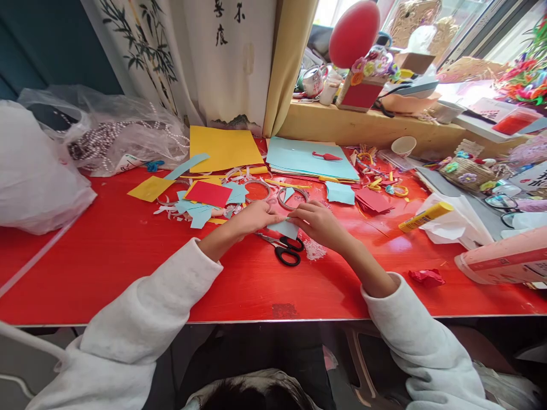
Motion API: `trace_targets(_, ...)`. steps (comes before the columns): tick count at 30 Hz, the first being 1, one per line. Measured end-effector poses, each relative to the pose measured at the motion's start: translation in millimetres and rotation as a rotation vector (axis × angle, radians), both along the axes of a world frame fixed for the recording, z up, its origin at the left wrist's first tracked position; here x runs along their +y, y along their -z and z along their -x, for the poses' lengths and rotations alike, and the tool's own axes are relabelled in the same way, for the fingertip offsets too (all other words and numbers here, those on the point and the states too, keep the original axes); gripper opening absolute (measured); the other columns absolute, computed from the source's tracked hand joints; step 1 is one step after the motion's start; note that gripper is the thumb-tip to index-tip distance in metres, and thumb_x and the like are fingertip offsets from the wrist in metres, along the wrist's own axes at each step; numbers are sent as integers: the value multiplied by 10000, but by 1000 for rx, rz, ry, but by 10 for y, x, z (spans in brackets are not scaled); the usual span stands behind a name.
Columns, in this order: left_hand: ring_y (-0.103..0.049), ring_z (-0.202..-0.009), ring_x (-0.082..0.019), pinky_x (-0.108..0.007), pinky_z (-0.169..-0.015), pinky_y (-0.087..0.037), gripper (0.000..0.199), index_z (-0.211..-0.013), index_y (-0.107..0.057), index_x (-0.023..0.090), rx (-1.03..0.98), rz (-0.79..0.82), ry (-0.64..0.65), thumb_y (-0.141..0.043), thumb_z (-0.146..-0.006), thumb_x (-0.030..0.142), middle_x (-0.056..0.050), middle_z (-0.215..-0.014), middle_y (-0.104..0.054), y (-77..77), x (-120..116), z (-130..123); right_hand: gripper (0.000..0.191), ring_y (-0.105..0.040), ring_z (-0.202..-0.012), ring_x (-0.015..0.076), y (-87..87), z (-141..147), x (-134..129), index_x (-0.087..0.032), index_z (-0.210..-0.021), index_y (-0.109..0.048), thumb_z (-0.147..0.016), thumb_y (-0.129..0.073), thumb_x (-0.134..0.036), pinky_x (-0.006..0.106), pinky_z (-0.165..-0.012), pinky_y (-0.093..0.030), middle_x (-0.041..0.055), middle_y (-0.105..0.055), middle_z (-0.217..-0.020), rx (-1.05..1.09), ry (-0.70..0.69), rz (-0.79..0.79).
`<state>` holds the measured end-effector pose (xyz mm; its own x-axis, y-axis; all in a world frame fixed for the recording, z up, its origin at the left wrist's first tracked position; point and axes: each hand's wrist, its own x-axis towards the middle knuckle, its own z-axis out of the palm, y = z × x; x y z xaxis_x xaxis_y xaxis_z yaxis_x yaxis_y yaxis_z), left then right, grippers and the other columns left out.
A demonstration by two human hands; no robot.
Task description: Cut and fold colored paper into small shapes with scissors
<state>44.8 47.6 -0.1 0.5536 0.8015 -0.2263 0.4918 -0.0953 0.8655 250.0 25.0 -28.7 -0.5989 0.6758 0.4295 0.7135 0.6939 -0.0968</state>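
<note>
A small light-blue piece of paper point(284, 229) is held between my two hands, low over the table. My left hand point(256, 218) pinches its upper left edge, and the fingers of my right hand point(317, 221) close on its upper right edge. Just beneath lie scissors point(287, 254) with black handles, their blades partly under the paper. A crumpled white lacy scrap point(315, 249) is beside the right wrist. Beyond the hands are tape rolls point(293, 198), a red paper square point(208, 194) and cut light-blue pieces point(200, 215).
Yellow sheets point(226, 149) and light-blue sheets point(307, 156) lie at the back of the red table point(128, 267). A yellow glue stick point(425, 217) rests on white tissue at right, near a pink bottle point(504, 259). Plastic bags point(43, 171) stand at left.
</note>
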Motion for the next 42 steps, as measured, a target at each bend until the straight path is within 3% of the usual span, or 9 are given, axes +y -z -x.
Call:
trace_targets(7,-326,-552,-91,-264,-526,-213,267,-631,-501,168,-60,-22,33,-621,-718,390,24,-601,-383,42,27,13,217,-596,-781,181,15,24,-7,-172,-902,-655,-964,-453,-221,310,-724,-432,76,-681,-864,38,-25,52)
trace_targets(15,-198,-524,-79,-282,-515,-137,432,-586,-305,189,11,-26,6,-556,-787,479,40,-581,-250,17,-8,-11,174,-570,-789,186,6,15,-1,-171,-911,-616,-963,-456,-214,304,-726,-419,76,-655,-871,28,-2,-30)
trace_targets(22,-239,-560,-91,-277,-534,-174,352,-575,-354,182,-11,-27,1,-579,-764,376,32,-592,-283,25,3,-8,216,-599,-786,198,-1,30,-23,-165,-924,-638,-966,-430,-207,320,-747,-428,95,-686,-884,-25,9,59)
trace_targets(29,-237,-551,-92,-284,-530,-164,374,-616,-362,189,49,9,-92,-557,-786,458,34,-603,-302,13,-8,-29,182,-596,-758,199,-8,40,-24,-160,-921,-638,-953,-470,-220,319,-739,-421,83,-702,-869,32,76,19)
trace_targets(37,-279,-562,-92,-269,-531,-195,329,-584,-416,173,14,-49,-47,-601,-758,383,28,-611,-350,-8,-4,-24,189,-577,-737,189,-17,51,-32,-167,-911,-618,-960,-440,-208,301,-687,-414,83,-670,-849,53,40,75)
trace_targets(42,-265,-548,-97,-276,-532,-198,355,-597,-415,184,43,0,-68,-562,-792,442,36,-596,-313,-22,-30,-34,173,-545,-733,189,9,38,-22,-166,-922,-590,-965,-431,-217,298,-659,-402,87,-647,-861,59,51,33)
